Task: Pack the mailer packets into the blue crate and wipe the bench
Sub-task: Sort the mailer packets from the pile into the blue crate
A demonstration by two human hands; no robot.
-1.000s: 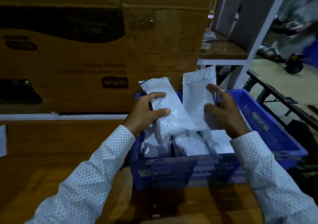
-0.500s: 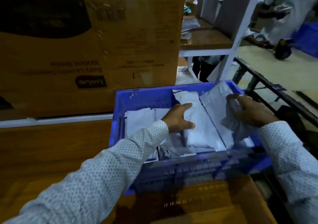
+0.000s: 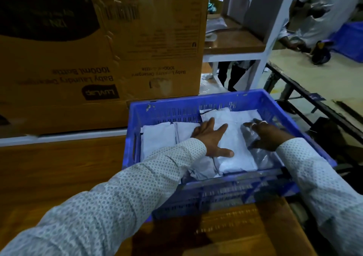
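Down inside the blue crate both hands now lie flat on the mailer packets, where half a second ago the left hand gripped one packet's edge and the right hand bunched another against the crate's right wall. A second ago two packets stood upright between the hands; now all of them lie level in the crate, side by side and overlapping. The left hand's fingers are spread straight, pressing the middle packet with the thumb out along its near end. The right hand's fingers are loosely extended over a darker, glossy packet beside it, with rings showing on two of them. The crate sits on the wooden tabletop, its far left corner just in front of a big cardboard box. The box's print is upside down: "Baby Laundry Detergent", "1000ml Bottle", a dark logo patch whose letters I cannot make out, and a barcode near the top. Off to the right, another person stands at a paler table.
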